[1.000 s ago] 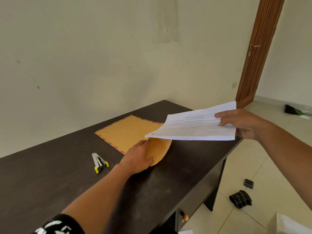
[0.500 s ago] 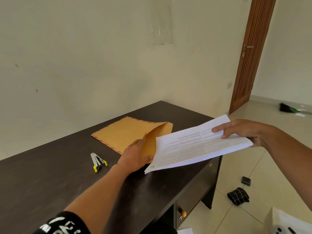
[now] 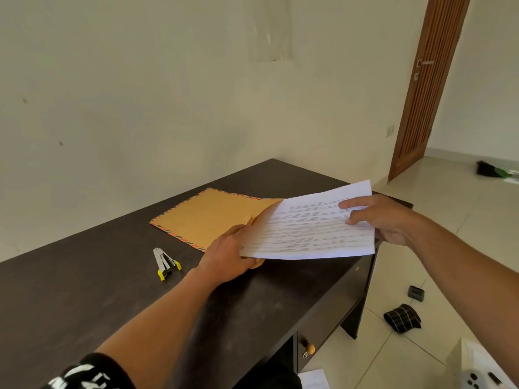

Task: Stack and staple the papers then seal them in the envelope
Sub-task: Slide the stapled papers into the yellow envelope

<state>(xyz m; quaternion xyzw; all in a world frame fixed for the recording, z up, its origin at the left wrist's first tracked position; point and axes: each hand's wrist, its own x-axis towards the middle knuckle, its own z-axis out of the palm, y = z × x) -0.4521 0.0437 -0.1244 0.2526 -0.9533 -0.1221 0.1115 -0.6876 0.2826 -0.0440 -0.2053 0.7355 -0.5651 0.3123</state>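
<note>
Change: within the last second the papers [image 3: 309, 228] have swung down and toward 9 o'clock. Their leading edge now overlaps the mouth of the envelope [image 3: 207, 217], which lies flat on the desk [image 3: 84, 290].

Judgement: stapling is done and insertion is beginning.

The right hand [image 3: 384, 220] pinches the stack at its 3 o'clock edge. The left hand [image 3: 230, 256] grips the envelope's open end.

Papers: white, printed, slightly bowed, with a small mark at the near-left corner, possibly the staple. The stapler [image 3: 166, 262] lies at 9 o'clock of the left hand.

One head camera looks forward and down from close above the bench [image 3: 84, 299], toward the wall [image 3: 140, 94] behind.
</note>
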